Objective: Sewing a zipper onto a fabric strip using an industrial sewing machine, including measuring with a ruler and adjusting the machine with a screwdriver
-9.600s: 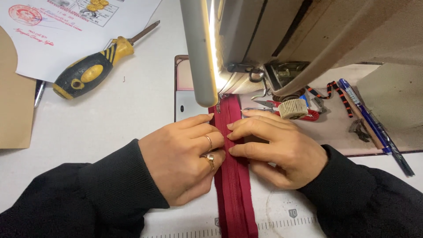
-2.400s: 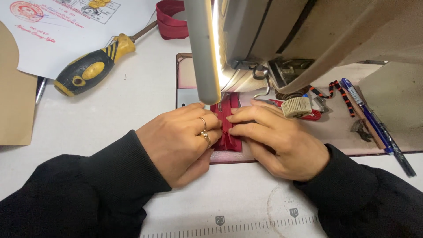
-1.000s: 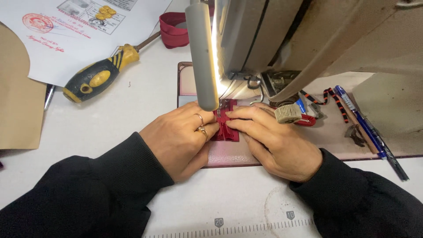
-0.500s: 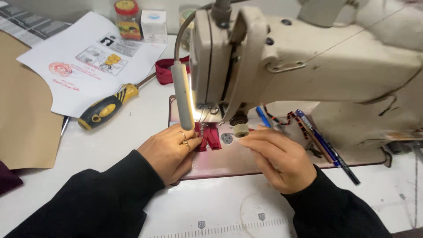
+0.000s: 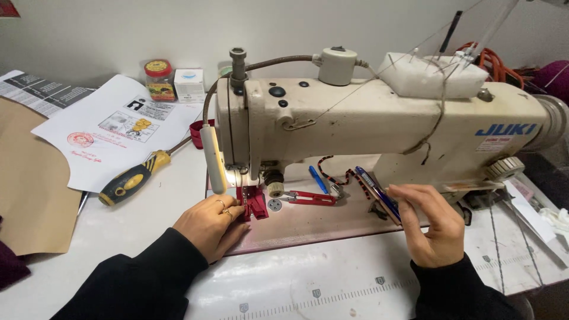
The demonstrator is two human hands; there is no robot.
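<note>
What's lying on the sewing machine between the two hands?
In the head view, between the left hand and right hand lie a small silver disc, red-handled thread snips and a blue pen.
</note>
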